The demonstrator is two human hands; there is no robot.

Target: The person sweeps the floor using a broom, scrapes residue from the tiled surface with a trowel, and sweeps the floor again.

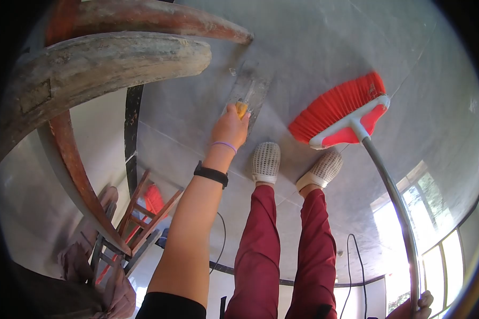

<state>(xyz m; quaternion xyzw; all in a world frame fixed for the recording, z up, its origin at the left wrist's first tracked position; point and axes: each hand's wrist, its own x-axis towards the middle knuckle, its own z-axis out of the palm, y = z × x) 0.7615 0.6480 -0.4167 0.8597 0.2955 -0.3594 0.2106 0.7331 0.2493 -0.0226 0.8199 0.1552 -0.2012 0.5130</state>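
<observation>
My left hand [231,126] is closed around the yellow handle of a plastering trowel [259,87]. The trowel's flat rectangular blade looks grey and smeared, and it is held over the grey floor in front of my feet; whether it touches the floor I cannot tell. At the lower right edge, my right hand [421,305] grips the metal pole of a broom [332,114]. Red bristles and a grey-and-red head sit at the broom's far end, to the right of the trowel. Part of my right hand is cut off by the frame.
Curved wooden furniture legs [122,61] reach in from the left. Below them stand a small wooden stool [143,218] and a red brush [153,199]. Dark cables [351,255] lie behind my legs. My shoes [266,159] are on the glossy floor [186,106].
</observation>
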